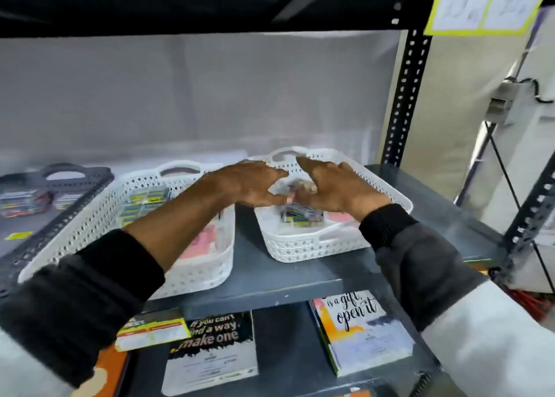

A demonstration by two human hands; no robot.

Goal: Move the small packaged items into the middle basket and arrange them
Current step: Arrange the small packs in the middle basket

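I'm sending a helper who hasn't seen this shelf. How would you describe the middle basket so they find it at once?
On the grey shelf sit three perforated baskets in a row. The middle basket is the white one under the left forearm, holding yellow-green packets at the back and pink ones in front. The dark basket is to its left; the right white basket lies under both hands.

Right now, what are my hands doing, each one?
Left hand: open, fingers spread over the right basket.
Right hand: open, fingers on the packets; grip unclear.
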